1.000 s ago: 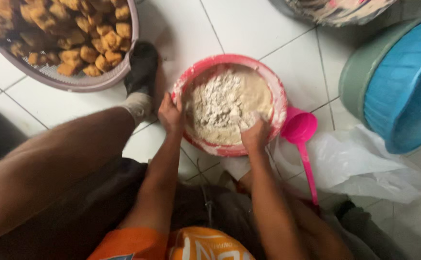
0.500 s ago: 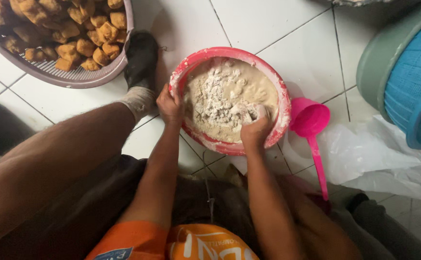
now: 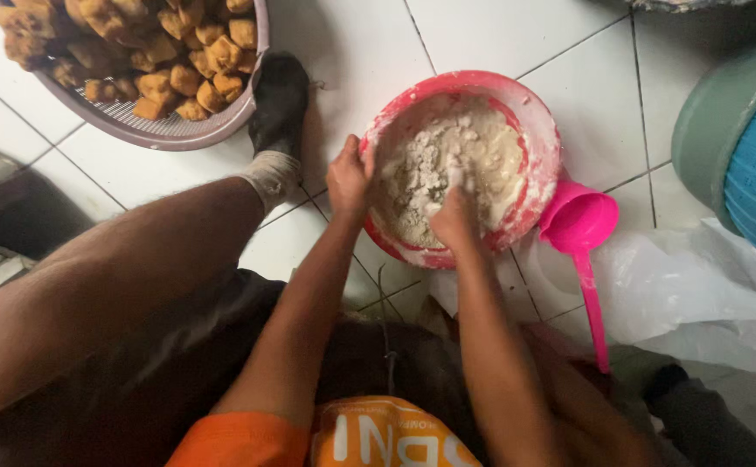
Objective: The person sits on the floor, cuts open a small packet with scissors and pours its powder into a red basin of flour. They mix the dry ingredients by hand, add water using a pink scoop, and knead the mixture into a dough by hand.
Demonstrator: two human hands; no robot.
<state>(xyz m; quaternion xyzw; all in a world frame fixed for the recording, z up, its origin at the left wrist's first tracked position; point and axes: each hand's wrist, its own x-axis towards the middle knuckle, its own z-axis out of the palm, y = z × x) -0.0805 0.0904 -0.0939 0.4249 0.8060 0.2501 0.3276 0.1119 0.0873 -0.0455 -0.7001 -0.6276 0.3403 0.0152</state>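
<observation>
The round pink plastic bowl (image 3: 529, 117) sits on the white tiled floor (image 3: 499, 35) at centre frame, just above my knees, and in it lies a pale, lumpy mass of flour dough (image 3: 430, 164). By the look of it the mixing is only part done: much of the mass is dry, crumbly and powdery, some clumps are damp, and white smears coat the inner wall, so it has not come together into one smooth body. My right hand (image 3: 454, 218) is down in the mix at the bowl's lower edge, fingers curled into the dough and dusted white, closed on a clump as far as I can judge. My left hand (image 3: 349, 177) clasps the rim at the bowl's left side, thumb over the edge.

Just right of the bowl, touching it, lies a glossy pink plastic scoop (image 3: 578, 220) with a long thin handle running down the frame. Under and beyond it spreads a crinkled clear plastic bag (image 3: 698, 285). At the right edge stand nested blue and green plastic tubs (image 3: 741, 147). In the upper left, a shallow mauve perforated basket (image 3: 179, 134) holds golden-brown fried pieces (image 3: 170, 78), rough and blocky. My black-socked foot (image 3: 278, 99) rests against it.
</observation>
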